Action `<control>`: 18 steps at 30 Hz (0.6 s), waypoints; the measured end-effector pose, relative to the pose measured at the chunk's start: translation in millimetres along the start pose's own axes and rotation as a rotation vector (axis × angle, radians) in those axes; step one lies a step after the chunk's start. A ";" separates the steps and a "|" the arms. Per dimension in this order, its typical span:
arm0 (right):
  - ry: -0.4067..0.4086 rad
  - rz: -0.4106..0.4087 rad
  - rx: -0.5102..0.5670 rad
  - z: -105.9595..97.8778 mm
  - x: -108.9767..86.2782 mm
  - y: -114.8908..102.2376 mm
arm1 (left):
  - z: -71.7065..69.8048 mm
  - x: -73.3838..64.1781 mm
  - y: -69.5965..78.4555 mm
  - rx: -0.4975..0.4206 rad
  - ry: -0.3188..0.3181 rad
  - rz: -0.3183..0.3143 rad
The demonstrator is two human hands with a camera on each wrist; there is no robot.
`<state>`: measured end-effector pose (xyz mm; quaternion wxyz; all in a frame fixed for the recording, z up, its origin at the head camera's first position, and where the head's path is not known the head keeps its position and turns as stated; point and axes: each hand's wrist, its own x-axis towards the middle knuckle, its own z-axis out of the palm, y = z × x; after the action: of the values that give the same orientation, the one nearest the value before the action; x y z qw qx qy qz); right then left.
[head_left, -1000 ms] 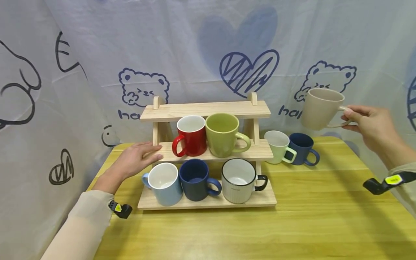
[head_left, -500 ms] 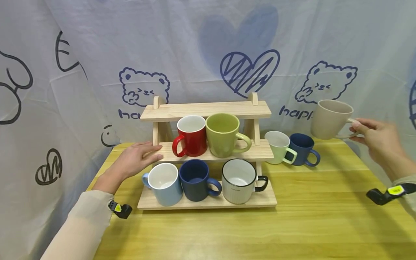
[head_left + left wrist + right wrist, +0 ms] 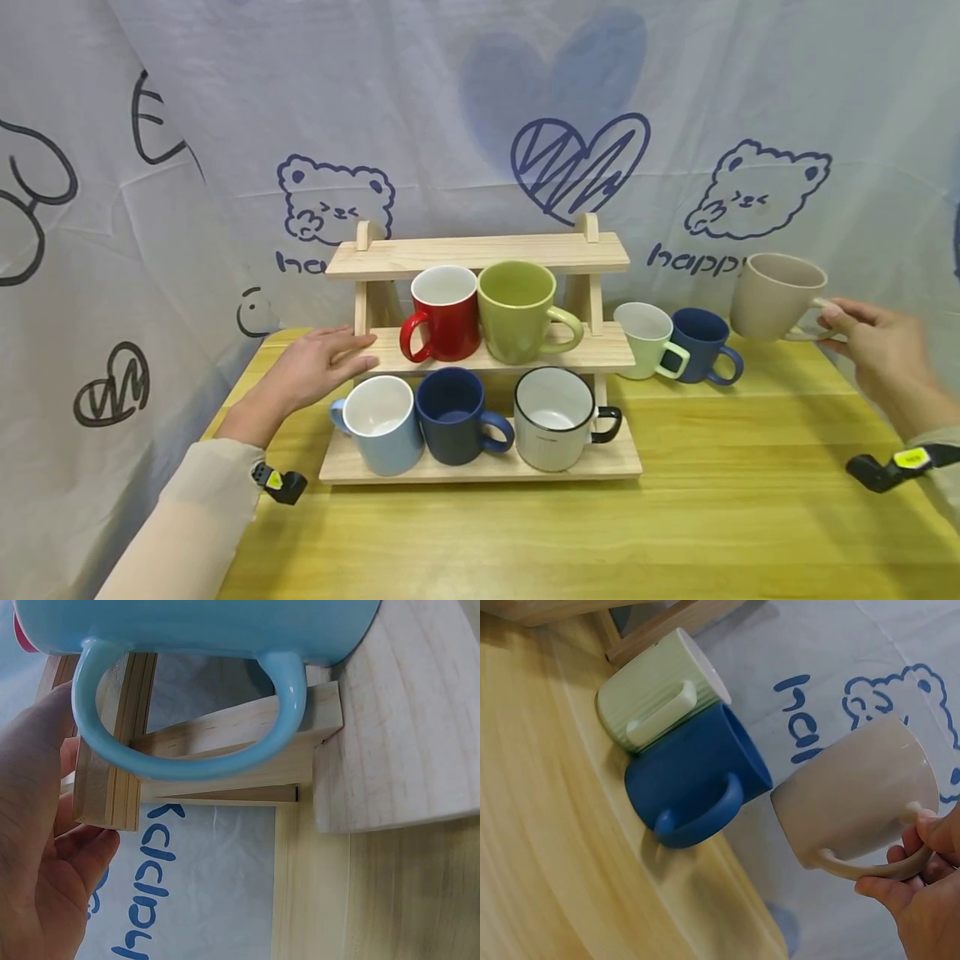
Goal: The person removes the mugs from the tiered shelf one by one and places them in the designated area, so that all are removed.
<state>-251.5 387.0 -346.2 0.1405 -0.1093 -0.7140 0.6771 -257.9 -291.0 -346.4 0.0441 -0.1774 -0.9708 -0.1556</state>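
Note:
My right hand (image 3: 888,346) pinches the handle of a beige mug (image 3: 776,296), held upright in the air at the right, beyond a dark blue mug (image 3: 701,342). The right wrist view shows the beige mug (image 3: 859,799) apart from the blue one. My left hand (image 3: 307,371) grips the left end of the middle board of a wooden tiered rack (image 3: 480,254); in the left wrist view its fingers (image 3: 90,859) curl round the board's end. Red (image 3: 446,321) and green (image 3: 513,321) mugs stand on that board.
On the lowest board stand a light blue mug (image 3: 386,437), a navy mug (image 3: 450,425) and a white mug with black rim (image 3: 551,433). A pale green mug (image 3: 637,350) stands on the wooden table (image 3: 525,542), right of the rack. A patterned curtain (image 3: 450,100) hangs behind.
My right hand has lowered the beige mug and carried it a little to the right. The left hand has stayed on the rack.

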 end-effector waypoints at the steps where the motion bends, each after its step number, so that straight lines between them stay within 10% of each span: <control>1: 0.004 0.003 -0.021 -0.8 0.0 1.9 | -0.4 0.1 0.1 -0.001 0.000 0.000; 7: -0.003 0.030 -0.082 -4.6 1.1 15.1 | -3.2 -0.2 2.5 -0.007 -0.017 -0.009; 18: -0.034 0.051 0.116 -6.1 0.6 40.2 | -6.1 1.0 4.4 -0.010 -0.036 -0.031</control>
<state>-251.3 395.3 -386.0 0.1172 -0.1074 -0.6729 0.7224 -257.1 -288.8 -339.3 0.0234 -0.1651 -0.9733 -0.1578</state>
